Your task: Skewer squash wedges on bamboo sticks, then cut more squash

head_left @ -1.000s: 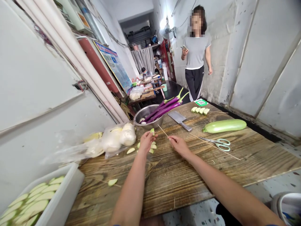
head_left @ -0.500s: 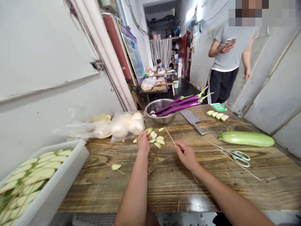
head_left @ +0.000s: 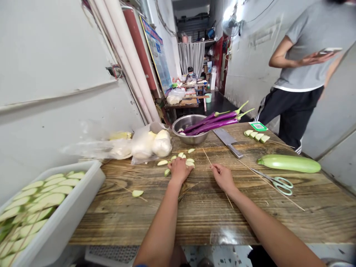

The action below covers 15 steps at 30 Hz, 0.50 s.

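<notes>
My left hand (head_left: 180, 170) lies palm down on a small pile of pale green vegetable slices (head_left: 190, 162) on the wooden table (head_left: 200, 207); its fingers curl over them. My right hand (head_left: 222, 176) pinches a thin bamboo skewer (head_left: 208, 158) whose tip points away toward the steel bowl (head_left: 189, 127). One loose slice (head_left: 137, 193) rests to the left of my left arm.
Long purple eggplants (head_left: 214, 122) lean out of the bowl. A cleaver (head_left: 228, 141), skewered slices (head_left: 257, 135), a green squash (head_left: 289, 163) and scissors (head_left: 278, 182) lie right. A plastic bag (head_left: 144, 144) and a white tub (head_left: 66, 218) of slices sit left. A person (head_left: 303, 78) stands far right.
My left hand dropped from holding a slice up down onto the pile. My right hand kept the skewer. The standing person came closer on the right.
</notes>
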{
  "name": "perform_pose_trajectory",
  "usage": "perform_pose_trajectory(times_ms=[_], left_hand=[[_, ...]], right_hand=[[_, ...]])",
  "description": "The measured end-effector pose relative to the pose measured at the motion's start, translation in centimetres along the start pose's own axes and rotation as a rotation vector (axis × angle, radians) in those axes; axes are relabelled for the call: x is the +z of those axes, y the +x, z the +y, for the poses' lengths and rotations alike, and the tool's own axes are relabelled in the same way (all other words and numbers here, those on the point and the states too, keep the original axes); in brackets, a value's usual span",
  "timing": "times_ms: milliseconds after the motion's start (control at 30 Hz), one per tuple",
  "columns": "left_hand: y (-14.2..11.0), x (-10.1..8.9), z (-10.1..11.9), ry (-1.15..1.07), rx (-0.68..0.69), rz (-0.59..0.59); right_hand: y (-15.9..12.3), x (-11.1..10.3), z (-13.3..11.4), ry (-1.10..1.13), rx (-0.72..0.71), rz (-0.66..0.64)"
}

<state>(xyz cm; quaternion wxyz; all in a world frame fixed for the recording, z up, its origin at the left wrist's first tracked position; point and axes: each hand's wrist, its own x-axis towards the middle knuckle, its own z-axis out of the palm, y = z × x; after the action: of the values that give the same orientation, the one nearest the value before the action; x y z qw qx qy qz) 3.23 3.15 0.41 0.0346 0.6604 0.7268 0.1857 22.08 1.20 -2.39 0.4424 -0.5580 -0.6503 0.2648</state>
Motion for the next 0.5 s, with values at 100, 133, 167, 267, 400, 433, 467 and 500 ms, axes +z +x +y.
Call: perform_pose_trajectory(times_ms=[100,133,167,267,400,433,467,500], left_hand=[[-0.2,1.0,1.2,-0.014,-0.080,0.009],[-0.3,1.2,1.4,-0.059,-0.099,0.013],[-0.3,1.3,1.4,-0.127,-0.102,0.017],[0.0,1.4,1.4,-0.498,-0.071,0.037],[0.7,1.2,0.9,-1.300,-0.285,-0.096],[0.9,1.0,0.7,-1.492,-0.367,-0.154],[1.0,0.9,0.5,-1.660,-0.434,-0.212],[1.1,0.8,0.4,-1.802,-0.482,-0.263]], right_hand=[[0.1,0.0,0.2,-0.005,0.007,-0.007],[0.1,0.0,0.2,-0.004,0.009,-0.009],[0.2,0.0,0.2,0.003,0.010,-0.011],[-0.1,0.1,-0.3,0.068,-0.011,-0.018],[-1.2,0.3,-1.6,0.168,-0.114,-0.088],[-1.5,0.4,-1.9,0.177,-0.141,-0.120],[-1.8,0.5,-2.1,0.177,-0.161,-0.153],[-2.2,0.6,-2.3,0.169,-0.174,-0.185]])
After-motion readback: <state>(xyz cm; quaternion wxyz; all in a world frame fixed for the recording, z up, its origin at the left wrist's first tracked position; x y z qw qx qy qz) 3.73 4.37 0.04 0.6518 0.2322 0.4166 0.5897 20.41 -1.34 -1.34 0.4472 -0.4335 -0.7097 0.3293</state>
